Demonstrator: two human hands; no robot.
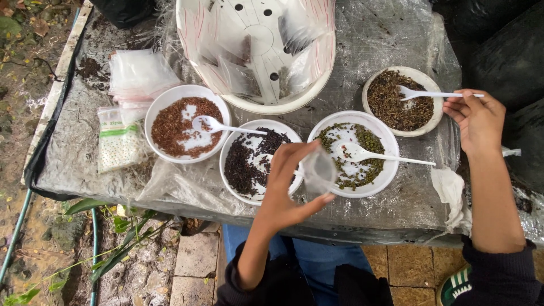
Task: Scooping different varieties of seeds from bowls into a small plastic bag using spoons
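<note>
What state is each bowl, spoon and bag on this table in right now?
Small clear bag: held open by left hand.
Far-right spoon: handle gripped by right hand.
Far-right bowl: partly filled with dark seeds.
Green-seed bowl: spoon resting inside.

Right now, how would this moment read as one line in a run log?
left hand: holds small clear bag | right hand: grips white spoon in bowl of dark brown seeds | bowl of green seeds: below bag

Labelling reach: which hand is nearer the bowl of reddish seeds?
Left. The left hand, holding a small clear bag, is two bowls away from the reddish-seed bowl. The right hand grips a spoon at the far-right bowl.
</note>
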